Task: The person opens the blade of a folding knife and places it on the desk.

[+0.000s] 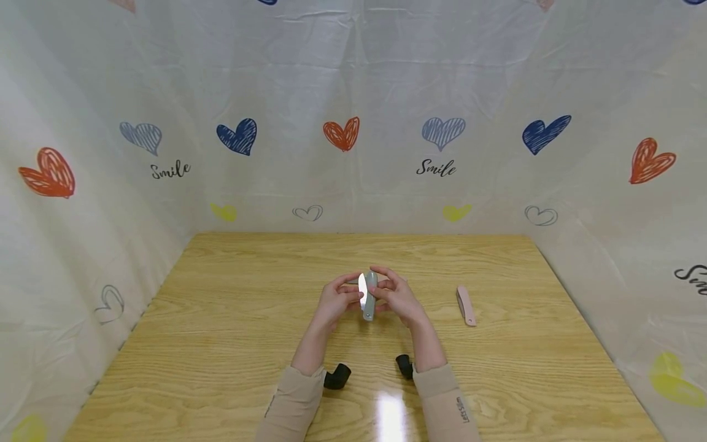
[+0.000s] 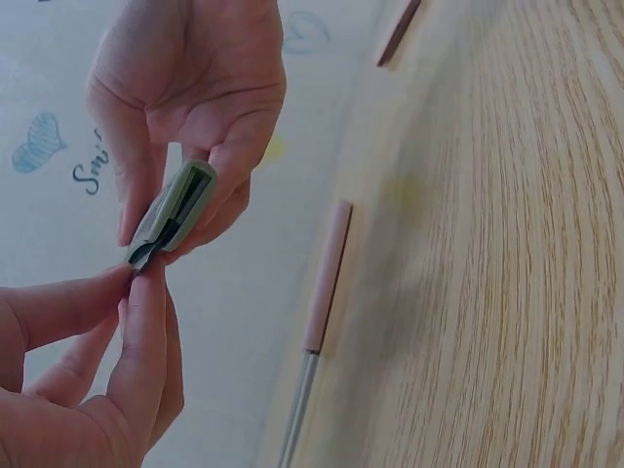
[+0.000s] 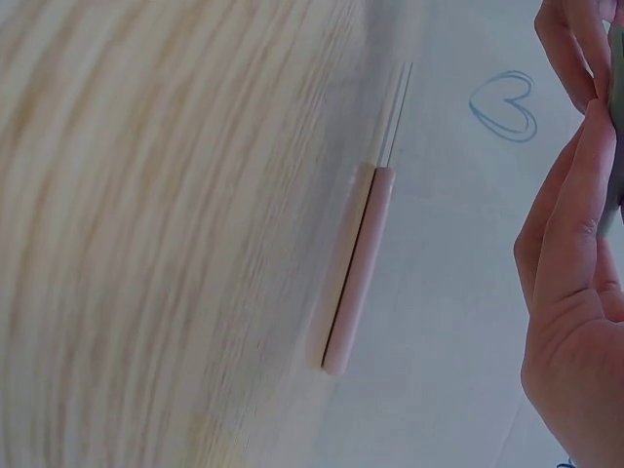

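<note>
A folding knife [image 1: 369,312] with a grey-green handle is held upright above the table, its shiny blade [image 1: 362,288] partly swung out of the handle. My left hand [image 1: 336,300] pinches the blade between thumb and fingers. The handle is gripped by my right hand [image 1: 403,302]. In the left wrist view the knife [image 2: 185,200] is seen end-on, with the slot in its handle showing. Only a strip of the handle [image 3: 616,127] enters the right wrist view at the edge.
Behind the hands lies an unfolded knife with a pink handle [image 3: 361,273], mostly hidden in the head view. A folded pink knife [image 1: 466,306] lies to the right on the wooden table [image 1: 232,319]. A curtain [image 1: 386,80] with printed hearts surrounds the table.
</note>
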{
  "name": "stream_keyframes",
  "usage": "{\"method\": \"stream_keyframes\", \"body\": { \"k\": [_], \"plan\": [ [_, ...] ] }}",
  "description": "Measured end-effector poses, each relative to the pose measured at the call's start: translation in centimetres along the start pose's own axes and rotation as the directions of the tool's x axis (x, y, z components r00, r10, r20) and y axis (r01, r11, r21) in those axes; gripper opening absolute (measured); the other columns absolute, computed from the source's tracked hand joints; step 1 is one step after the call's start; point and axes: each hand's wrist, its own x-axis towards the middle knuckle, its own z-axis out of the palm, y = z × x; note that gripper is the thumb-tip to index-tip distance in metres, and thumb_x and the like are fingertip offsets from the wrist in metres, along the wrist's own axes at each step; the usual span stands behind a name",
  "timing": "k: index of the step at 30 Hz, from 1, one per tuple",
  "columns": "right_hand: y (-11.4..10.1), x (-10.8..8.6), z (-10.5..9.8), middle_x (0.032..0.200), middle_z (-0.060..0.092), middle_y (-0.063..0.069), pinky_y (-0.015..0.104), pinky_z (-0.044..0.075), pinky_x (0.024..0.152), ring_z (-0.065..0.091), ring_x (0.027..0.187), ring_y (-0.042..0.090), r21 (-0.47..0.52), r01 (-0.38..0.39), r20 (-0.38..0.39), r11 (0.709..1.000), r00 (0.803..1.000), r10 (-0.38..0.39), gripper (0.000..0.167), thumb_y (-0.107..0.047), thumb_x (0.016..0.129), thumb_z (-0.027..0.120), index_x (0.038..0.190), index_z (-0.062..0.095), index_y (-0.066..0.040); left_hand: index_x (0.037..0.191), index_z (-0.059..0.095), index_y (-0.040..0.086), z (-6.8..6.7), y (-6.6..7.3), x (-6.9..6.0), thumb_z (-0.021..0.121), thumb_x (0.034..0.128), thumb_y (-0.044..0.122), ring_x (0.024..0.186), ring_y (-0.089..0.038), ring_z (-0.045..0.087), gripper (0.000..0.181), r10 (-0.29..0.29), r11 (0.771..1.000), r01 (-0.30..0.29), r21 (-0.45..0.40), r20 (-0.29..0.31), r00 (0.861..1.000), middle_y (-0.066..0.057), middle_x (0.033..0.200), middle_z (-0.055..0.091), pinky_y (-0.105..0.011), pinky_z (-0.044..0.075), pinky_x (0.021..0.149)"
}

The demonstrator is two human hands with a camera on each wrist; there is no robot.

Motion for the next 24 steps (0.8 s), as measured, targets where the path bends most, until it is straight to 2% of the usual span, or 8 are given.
{"method": "stream_keyframes", "body": {
  "k": [13,19,24],
  "plan": [
    [-0.02,-0.06,-0.06,0.1,0.057,0.01,0.048,0.059,0.075,0.061,0.084,0.016,0.035,0.005,-0.059,0.999,0.998,-0.003,0.051,-0.003,0.096,0.06,0.144,0.045,-0.007,0.136,0.051,-0.005,0.0,-0.19,-0.05,0.059,0.0885,-0.012,0.074,-0.012,0.063,0.049,0.044,0.999,-0.045,-0.009,-0.054,0.998,-0.013,0.091,0.063,-0.049,0.056,0.087],
    [-0.16,-0.19,0.2,0.103,0.06,0.014,0.047,0.06,0.074,0.062,0.079,0.017,0.085,0.011,-0.116,0.996,0.993,-0.001,0.049,-0.001,0.096,0.059,0.142,0.045,-0.006,0.135,0.052,-0.006,0.13,-0.22,-0.22,0.061,0.0864,-0.013,0.071,-0.011,0.062,0.05,0.059,0.997,-0.065,-0.042,-0.126,0.99,-0.014,0.091,0.063,-0.045,0.058,0.083],
    [-0.14,-0.12,0.49,0.113,0.059,0.026,0.049,0.06,0.074,0.064,0.076,0.017,0.126,0.015,-0.158,0.992,0.987,0.006,0.046,0.001,0.095,0.059,0.139,0.047,-0.007,0.133,0.055,-0.007,0.28,-0.39,-0.18,0.062,0.0859,-0.014,0.069,-0.01,0.062,0.048,0.068,0.994,-0.083,-0.073,-0.187,0.98,-0.018,0.089,0.063,-0.038,0.06,0.076]
  ]
}}
